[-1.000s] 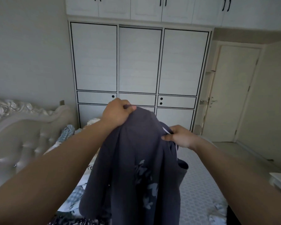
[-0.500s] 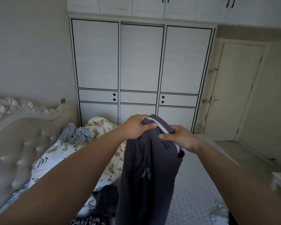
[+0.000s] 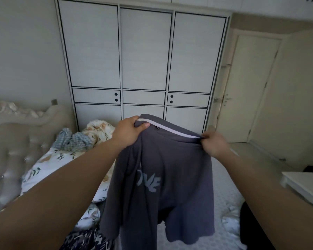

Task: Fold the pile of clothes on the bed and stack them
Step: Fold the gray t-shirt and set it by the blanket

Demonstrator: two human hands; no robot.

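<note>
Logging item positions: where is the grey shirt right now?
In the head view the grey shirt hangs at centre over the bed, held up by the left hand and right hand, before the wardrobe.

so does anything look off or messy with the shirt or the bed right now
The grey shirt hangs askew: the left hand holds its collar edge higher than the right hand, so the neckline slants and the print creases. On the bed, the floral duvet lies rumpled with a checked garment bunched on top. No damage shows.
</note>
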